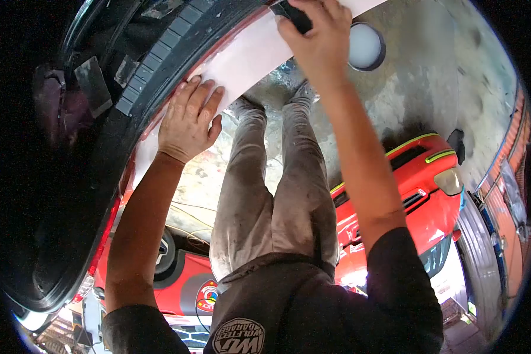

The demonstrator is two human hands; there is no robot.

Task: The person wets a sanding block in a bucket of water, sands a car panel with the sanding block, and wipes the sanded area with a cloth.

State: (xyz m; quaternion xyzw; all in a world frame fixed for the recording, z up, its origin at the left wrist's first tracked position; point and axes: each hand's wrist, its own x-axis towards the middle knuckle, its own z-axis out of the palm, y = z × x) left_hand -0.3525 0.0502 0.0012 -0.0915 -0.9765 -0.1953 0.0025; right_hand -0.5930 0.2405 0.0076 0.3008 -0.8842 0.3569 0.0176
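Note:
My left hand (190, 118) lies on the pale pinkish-white car bumper (242, 59), its fingers spread and resting near the upper edge. Farther along the same panel, my right hand (323, 44) grips a black sanding pad (295, 16) between thumb and fingers, pressed to the bumper's surface. The palm and fingers hide part of the pad, and the frame's top edge cuts off the fingertips.
A round bucket of whitish liquid (364, 46) stands on the wet concrete floor (419, 76) beyond my right hand. The dark open trunk (100, 124) lies left of the bumper, with loose pieces inside. Red vehicles (416, 183) stand behind me, and a cable (189, 215) crosses the floor.

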